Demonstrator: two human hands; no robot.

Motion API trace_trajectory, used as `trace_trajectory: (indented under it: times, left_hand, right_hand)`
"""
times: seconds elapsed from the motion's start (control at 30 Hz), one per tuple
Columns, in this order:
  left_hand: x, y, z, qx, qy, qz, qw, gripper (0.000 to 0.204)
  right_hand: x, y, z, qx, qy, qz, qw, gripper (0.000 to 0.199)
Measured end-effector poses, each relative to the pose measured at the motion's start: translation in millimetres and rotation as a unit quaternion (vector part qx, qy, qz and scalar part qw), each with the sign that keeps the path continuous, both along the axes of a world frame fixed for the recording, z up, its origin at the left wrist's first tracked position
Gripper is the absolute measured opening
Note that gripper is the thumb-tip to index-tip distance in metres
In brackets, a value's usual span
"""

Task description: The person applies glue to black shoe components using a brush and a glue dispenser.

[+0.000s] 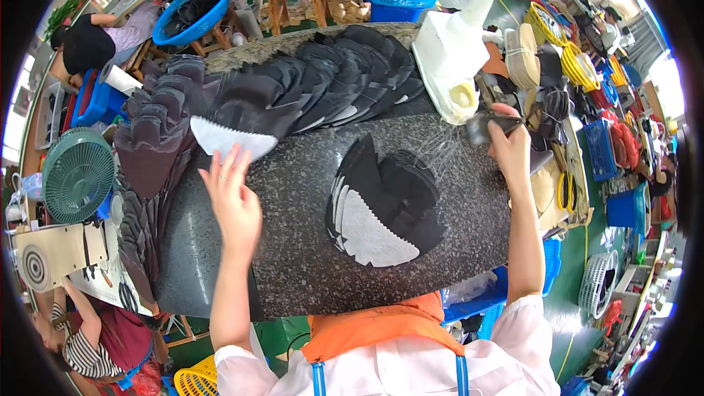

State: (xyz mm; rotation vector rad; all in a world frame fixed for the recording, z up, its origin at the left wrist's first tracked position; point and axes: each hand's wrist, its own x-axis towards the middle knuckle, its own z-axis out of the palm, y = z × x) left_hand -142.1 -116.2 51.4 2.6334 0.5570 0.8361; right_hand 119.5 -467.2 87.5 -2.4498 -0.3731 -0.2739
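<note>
My left hand [236,202] has its fingers stretched out and apart, the tips at the white saw-toothed edge of a dark cut shoe-upper piece [248,106]. That piece lies on the near end of a fanned row of black pieces [345,77] and looks slightly blurred. My right hand [510,148] is closed round a dark brush-like tool [480,129], whose exact kind is hard to make out. It is beside the yellowish mouth of a white glue pot [451,59] with a tall cone. Between my hands lies a small stack of black pieces [381,209], some with white toothed edges.
Brown-black pieces [158,128] overlap along the left of the speckled stone tabletop [293,249]. Dried glue threads [447,147] mark it near the pot. Yellow-handled scissors [567,191] lie at the right. A green fan [78,174] stands left; other people sit at the left side.
</note>
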Motion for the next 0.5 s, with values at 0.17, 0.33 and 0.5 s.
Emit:
trace_trajectory:
  times: [0.17,0.33,0.5]
  left_hand:
    - [-21,-147,-30,-0.021,0.053,-0.341,0.938,0.057]
    - [-15,-150,-38,-0.038,0.063,-0.356,0.931,0.05]
    - [-15,-150,-37,-0.079,0.067,-0.342,0.934,0.054]
  right_hand:
    - [-71,63,9,0.095,0.198,0.443,0.869,0.02]
    - [-60,80,15,-0.055,-0.008,0.568,0.821,0.031]
    - [-73,-22,-12,-0.061,0.018,0.493,0.868,0.033]
